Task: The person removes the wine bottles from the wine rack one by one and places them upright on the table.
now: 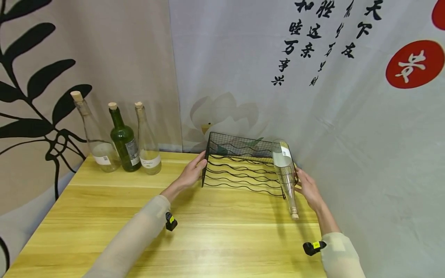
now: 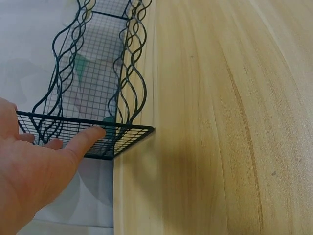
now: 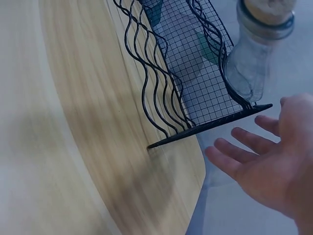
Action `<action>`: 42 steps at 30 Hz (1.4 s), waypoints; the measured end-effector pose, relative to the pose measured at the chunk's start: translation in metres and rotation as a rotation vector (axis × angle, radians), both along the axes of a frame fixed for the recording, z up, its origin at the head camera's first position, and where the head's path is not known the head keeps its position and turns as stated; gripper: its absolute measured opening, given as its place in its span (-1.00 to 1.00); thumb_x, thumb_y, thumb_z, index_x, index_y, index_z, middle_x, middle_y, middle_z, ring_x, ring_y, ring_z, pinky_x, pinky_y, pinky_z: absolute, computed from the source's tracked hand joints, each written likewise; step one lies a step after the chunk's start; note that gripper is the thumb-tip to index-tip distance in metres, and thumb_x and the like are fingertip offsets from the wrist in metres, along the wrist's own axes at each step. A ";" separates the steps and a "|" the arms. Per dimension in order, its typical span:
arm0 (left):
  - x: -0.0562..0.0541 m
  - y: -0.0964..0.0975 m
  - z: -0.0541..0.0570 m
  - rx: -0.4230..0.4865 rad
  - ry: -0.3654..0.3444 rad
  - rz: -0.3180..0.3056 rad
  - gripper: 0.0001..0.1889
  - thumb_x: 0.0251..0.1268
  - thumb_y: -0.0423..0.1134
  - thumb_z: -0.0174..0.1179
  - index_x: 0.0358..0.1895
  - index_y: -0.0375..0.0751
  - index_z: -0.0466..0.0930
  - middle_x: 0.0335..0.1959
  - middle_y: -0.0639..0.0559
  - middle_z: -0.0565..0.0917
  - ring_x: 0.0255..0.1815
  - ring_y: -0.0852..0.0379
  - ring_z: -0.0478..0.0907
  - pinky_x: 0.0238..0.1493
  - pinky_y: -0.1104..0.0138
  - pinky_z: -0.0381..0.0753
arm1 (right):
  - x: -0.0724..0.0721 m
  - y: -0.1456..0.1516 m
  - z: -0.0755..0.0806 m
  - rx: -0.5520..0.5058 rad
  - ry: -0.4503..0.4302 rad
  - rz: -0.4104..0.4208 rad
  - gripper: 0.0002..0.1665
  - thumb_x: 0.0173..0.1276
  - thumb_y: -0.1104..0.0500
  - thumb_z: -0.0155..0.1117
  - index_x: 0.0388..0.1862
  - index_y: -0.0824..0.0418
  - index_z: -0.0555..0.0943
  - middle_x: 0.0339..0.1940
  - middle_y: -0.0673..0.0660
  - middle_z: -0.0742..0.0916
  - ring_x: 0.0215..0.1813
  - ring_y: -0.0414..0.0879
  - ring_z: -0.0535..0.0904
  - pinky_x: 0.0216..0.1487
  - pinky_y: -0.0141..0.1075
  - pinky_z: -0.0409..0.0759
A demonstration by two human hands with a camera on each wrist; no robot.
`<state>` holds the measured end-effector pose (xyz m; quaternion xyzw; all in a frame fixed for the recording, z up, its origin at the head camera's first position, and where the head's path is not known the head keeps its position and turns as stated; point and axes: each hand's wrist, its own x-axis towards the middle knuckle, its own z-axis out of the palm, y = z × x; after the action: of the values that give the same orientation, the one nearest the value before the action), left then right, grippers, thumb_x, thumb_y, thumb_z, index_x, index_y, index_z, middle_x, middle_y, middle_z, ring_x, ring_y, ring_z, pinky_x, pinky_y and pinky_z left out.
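Note:
A black wire wine rack [image 1: 240,168] with wavy bars and mesh sides stands at the back of the table. A clear glass bottle [image 1: 286,170] with a cork lies across the top at its right end, neck pointing toward me. My left hand [image 1: 190,170] rests against the rack's left side; in the left wrist view its extended thumb [image 2: 88,139] lies along the mesh panel. Beside the right side is my right hand [image 1: 309,188], holding nothing. Its fingers [image 3: 230,152] are spread and loosely straight, close to the side panel in the right wrist view.
At the table's back left stand a tall clear bottle [image 1: 101,148], a green bottle [image 1: 124,141] and another clear bottle [image 1: 148,148], all corked. A printed curtain [image 1: 226,69] hangs right behind the wooden table [image 1: 215,239] and along its right side.

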<state>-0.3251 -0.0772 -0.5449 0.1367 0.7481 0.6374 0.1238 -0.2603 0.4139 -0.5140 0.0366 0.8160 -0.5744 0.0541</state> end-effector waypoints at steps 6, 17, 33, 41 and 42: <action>0.000 0.000 0.000 -0.006 0.001 -0.002 -0.32 0.96 0.12 -0.18 0.93 0.19 -0.10 0.91 -0.21 0.07 0.86 -0.42 0.15 0.60 -0.43 0.50 | 0.012 0.003 0.006 0.184 0.138 -0.006 -0.17 0.97 -0.17 -0.34 0.93 0.28 0.00 0.84 0.54 0.24 0.78 0.59 0.24 0.71 0.43 0.41; 0.000 0.001 -0.002 0.001 -0.009 0.004 -0.32 0.96 0.15 -0.20 0.93 0.25 -0.10 0.92 -0.20 0.06 0.86 -0.41 0.15 0.61 -0.40 0.50 | 0.035 0.000 0.009 0.481 0.418 0.053 -0.29 0.92 0.12 0.00 0.86 0.34 0.18 0.74 0.55 0.42 0.68 0.60 0.40 0.69 0.26 0.49; 0.002 0.001 0.001 -0.024 -0.016 0.001 -0.32 0.95 0.17 -0.20 0.92 0.29 -0.12 0.93 -0.16 0.03 0.87 -0.39 0.15 0.64 -0.37 0.50 | 0.060 -0.008 -0.006 0.812 0.951 0.154 -0.10 0.13 0.55 0.55 0.53 0.45 0.59 0.51 0.53 0.65 0.48 0.52 0.55 0.79 -0.64 -0.04; 0.001 0.001 0.000 -0.016 -0.018 0.000 -0.32 0.96 0.15 -0.20 0.93 0.27 -0.13 0.93 -0.18 0.02 0.87 -0.40 0.14 0.64 -0.39 0.48 | 0.070 -0.008 -0.010 0.880 0.990 0.243 0.09 -0.06 0.60 0.66 0.56 0.28 0.64 0.61 0.39 0.63 0.78 0.21 0.41 0.95 -0.35 0.03; 0.001 0.002 -0.001 -0.014 -0.019 0.001 -0.32 0.96 0.15 -0.20 0.93 0.27 -0.13 0.93 -0.17 0.03 0.87 -0.39 0.14 0.63 -0.39 0.49 | 0.072 -0.009 -0.011 0.881 0.999 0.253 0.14 -0.14 0.65 0.66 0.56 0.27 0.65 0.64 0.37 0.61 0.83 0.13 0.35 0.96 -0.31 0.03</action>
<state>-0.3236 -0.0757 -0.5455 0.1293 0.7513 0.6337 0.1315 -0.1888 0.4054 -0.5251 -0.3104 0.8989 -0.1253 -0.2826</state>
